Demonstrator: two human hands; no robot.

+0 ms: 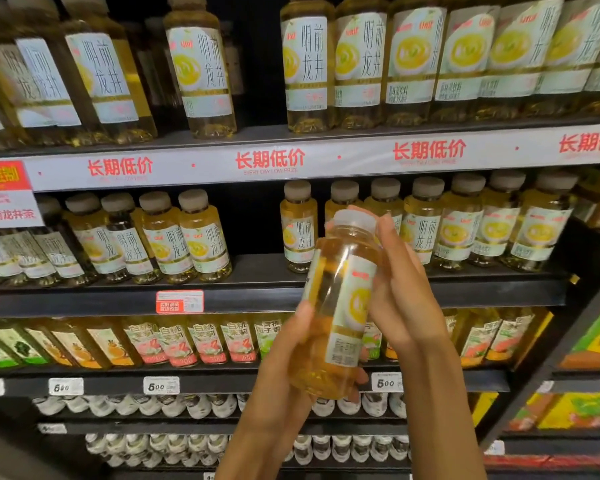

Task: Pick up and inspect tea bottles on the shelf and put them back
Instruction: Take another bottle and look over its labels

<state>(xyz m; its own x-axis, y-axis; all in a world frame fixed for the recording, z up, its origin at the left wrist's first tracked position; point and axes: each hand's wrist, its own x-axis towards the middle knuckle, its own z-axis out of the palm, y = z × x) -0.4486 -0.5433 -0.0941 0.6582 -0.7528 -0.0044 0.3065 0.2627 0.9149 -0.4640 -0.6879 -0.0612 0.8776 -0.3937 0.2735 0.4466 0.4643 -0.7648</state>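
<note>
A clear tea bottle (340,299) of pale yellow tea, with a white cap and a white-and-yellow label, is held tilted in front of the shelves. My left hand (284,362) grips its base from below and the left. My right hand (400,289) wraps its upper side, fingers reaching near the cap. The label's printed back panel faces me. Behind the bottle, the middle shelf (264,271) has a dark gap between two groups of identical bottles (201,237).
The top shelf holds larger bottles (305,64) of the same tea above a white price strip (271,161) with red lettering. Lower shelves carry fruit-tea bottles (177,341) and white-capped bottles (194,407). A second shelving unit (582,341) stands at the right.
</note>
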